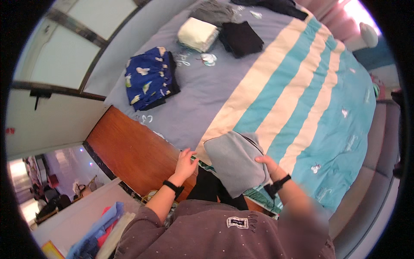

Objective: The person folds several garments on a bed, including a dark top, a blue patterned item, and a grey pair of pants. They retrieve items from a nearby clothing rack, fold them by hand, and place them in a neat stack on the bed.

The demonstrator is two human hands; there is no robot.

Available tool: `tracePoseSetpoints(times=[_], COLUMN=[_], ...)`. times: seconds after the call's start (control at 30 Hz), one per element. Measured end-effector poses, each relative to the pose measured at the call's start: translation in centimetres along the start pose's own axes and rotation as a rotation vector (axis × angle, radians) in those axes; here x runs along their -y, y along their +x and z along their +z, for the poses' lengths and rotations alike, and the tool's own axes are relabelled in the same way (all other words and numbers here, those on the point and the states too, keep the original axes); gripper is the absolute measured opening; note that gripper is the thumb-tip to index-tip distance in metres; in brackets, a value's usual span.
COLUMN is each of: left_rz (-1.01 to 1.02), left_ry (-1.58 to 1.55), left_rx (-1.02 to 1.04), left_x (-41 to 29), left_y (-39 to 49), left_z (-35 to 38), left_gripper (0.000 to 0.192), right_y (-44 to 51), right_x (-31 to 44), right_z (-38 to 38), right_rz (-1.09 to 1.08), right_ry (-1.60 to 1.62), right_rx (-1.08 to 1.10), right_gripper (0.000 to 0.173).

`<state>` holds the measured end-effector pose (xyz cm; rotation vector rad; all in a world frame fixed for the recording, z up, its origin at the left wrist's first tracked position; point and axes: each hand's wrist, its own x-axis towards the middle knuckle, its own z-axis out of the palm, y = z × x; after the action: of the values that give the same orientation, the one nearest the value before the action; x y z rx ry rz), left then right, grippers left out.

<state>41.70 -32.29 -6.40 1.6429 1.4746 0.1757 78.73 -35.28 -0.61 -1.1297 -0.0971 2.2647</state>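
Note:
A folded light grey garment [236, 162] with a dark line along its upper fold is held by my right hand [268, 165], its thumb on top at the right edge. Just left of the garment, my left hand [186, 163] is raised with its fingers apart and nothing in it. On the bed ahead lie a folded blue patterned garment [147, 79] over something black, a folded cream cloth [197, 34], a folded black garment [241, 39] and a crumpled dark grey garment [213, 12]. Another dark garment [284, 7] lies at the far edge.
The bed's striped quilt [291, 94] spreads in front of me, with a padded headboard [362, 181] at the right. Wooden floor [136, 145] shows at the left, near a door. Blue, red and pale clothes [103, 230] hang or lie at the lower left, beside a white panel.

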Motion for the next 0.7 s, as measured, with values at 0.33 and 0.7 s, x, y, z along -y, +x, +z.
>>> tracePoseSetpoints(times=[0.33,0.7], left_rz=[-0.282,-0.189], left_ry=[-1.336,-0.965], left_rx=[0.359,0.168], left_x=[-0.5,13.4], left_y=[-6.9,-1.6], left_z=[-8.0,-30.3], left_gripper=[0.084,0.035], right_y=[-1.1,11.2], right_x=[-1.4,0.2], right_z=[16.1,35.3], right_rz=[-0.175,-0.299], right_ry=[-0.05,0.007], right_rx=[0.179,-0.021], right_gripper=[0.084,0.075])
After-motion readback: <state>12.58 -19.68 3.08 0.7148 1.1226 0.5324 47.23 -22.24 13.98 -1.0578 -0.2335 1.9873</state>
